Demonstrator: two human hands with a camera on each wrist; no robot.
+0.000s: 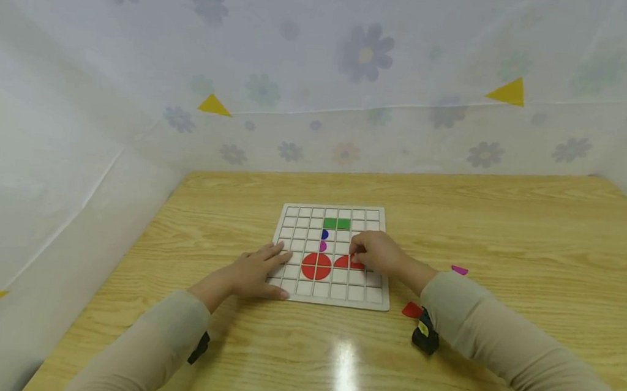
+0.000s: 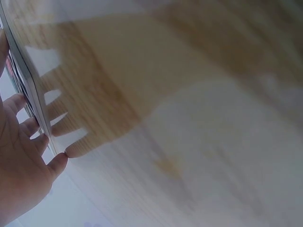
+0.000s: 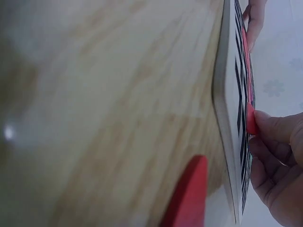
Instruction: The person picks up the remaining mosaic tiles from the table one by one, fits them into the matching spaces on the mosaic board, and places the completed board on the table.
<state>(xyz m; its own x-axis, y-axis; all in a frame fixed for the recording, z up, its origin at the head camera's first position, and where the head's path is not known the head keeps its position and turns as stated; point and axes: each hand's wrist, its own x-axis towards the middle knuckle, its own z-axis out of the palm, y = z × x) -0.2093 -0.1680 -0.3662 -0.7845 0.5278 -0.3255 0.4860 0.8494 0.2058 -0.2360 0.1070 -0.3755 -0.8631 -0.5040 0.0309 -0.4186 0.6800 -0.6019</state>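
Right fingers (image 3: 277, 126) pinch red piece (image 3: 251, 119) | left fingers (image 1: 279, 259) spread on board (image 1: 363, 294) | woodgrain table (image 1: 509, 235) | flowered sheeting (image 1: 314, 48)

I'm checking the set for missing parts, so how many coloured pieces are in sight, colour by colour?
Red pieces: 7, counting the one in the right hand
Green pieces: 2
Pink pieces: 2
Blue piece: 1
Total: 12; any hidden under the hands or sleeves can't be counted.
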